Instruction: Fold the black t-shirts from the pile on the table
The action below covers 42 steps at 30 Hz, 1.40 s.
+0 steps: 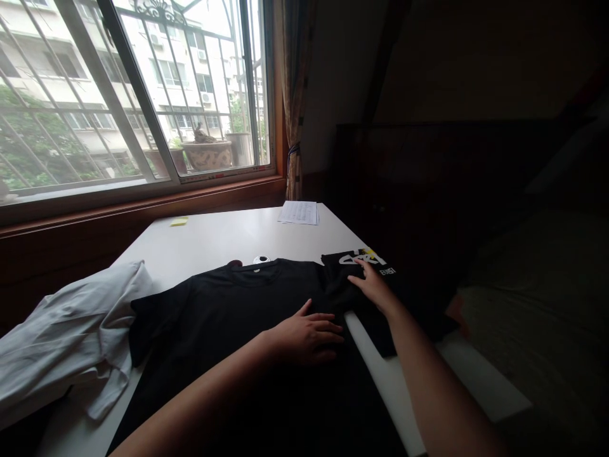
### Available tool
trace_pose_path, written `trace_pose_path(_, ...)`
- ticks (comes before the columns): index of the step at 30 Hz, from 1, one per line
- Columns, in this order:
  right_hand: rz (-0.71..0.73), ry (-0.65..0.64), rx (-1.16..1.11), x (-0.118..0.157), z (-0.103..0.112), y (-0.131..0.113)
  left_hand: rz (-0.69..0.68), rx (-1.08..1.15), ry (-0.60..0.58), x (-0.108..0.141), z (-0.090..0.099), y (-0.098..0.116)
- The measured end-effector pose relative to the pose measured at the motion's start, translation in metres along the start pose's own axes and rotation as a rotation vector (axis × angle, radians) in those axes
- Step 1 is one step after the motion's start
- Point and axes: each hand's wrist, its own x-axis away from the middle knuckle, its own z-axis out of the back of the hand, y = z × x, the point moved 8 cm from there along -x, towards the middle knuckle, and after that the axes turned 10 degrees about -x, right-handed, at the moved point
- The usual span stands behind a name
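A black T-shirt (228,317) lies spread on the white table (214,235), its collar toward the window. My left hand (311,335) rests flat on the shirt's right part, fingers spread. Over the sleeve on the right is my right hand (368,282), fingers apart, beside a dark garment with white and yellow print (387,271). Whether its fingertips touch the cloth is hard to tell. Neither hand grips anything.
A crumpled light grey garment (80,324) lies at the table's left edge. Papers (299,212) and a yellow sticky note (179,221) are at the far side. A small white round item (261,259) sits behind the collar. A barred window (190,95) stands beyond.
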Motion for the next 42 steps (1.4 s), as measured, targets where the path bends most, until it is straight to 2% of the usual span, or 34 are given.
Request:
trace_pose_path(3, -0.008, 0.042, -0.075, 0.002, 0.003, -0.011, 0.025, -0.059, 0.046, -0.002, -0.001, -0.008)
trace_pose_path(7, 0.05, 0.026, -0.204, 0.007, 0.003, -0.033, 0.246, -0.182, 0.104, -0.006, -0.003, -0.045)
trace_pose_path(11, 0.09, -0.001, -0.315, 0.012, 0.001, -0.047, 0.41, -0.249, 0.052, -0.013, -0.014, -0.078)
trace_pose_path(13, 0.095, -0.023, -0.374, 0.015, -0.002, -0.052, 0.422, -0.28, 0.031, -0.017, -0.02, -0.084)
trace_pose_path(18, 0.085, -0.087, -0.449, 0.028, -0.019, -0.069, 0.41, -0.298, 0.065, -0.02, -0.023, -0.085)
trace_pose_path(20, 0.076, -0.16, -0.503, 0.035, -0.03, -0.078, 0.412, -0.282, 0.073, -0.018, -0.021, -0.09)
trace_pose_path(25, 0.031, -0.488, -0.629, 0.05, -0.06, -0.093, 0.471, -0.265, 0.118, 0.0, -0.008, -0.121)
trace_pose_path(26, 0.029, -0.511, -0.611, 0.049, -0.061, -0.092, 0.483, -0.262, 0.114, 0.005, -0.006, -0.129)
trace_pose_path(28, 0.036, -0.469, -0.486, 0.044, -0.056, -0.085, 0.51, -0.25, 0.092, 0.015, -0.004, -0.143)
trace_pose_path(30, 0.06, -0.398, -0.266, 0.037, -0.049, -0.077, 0.535, -0.23, 0.081, 0.023, 0.001, -0.153)
trace_pose_path(32, 0.084, -0.393, -0.044, 0.034, -0.047, -0.072, 0.569, -0.206, 0.102, 0.029, 0.008, -0.159)
trace_pose_path(35, 0.098, -0.525, 0.138, 0.041, -0.056, -0.069, 0.688, -0.133, 0.217, 0.037, 0.024, -0.168)
trace_pose_path(38, 0.069, -0.697, 0.179, 0.053, -0.07, -0.068, 0.821, -0.074, 0.328, 0.043, 0.034, -0.176)
trace_pose_path(42, 0.026, -0.791, 0.238, 0.063, -0.078, -0.064, 0.868, -0.046, 0.351, 0.04, 0.038, -0.177)
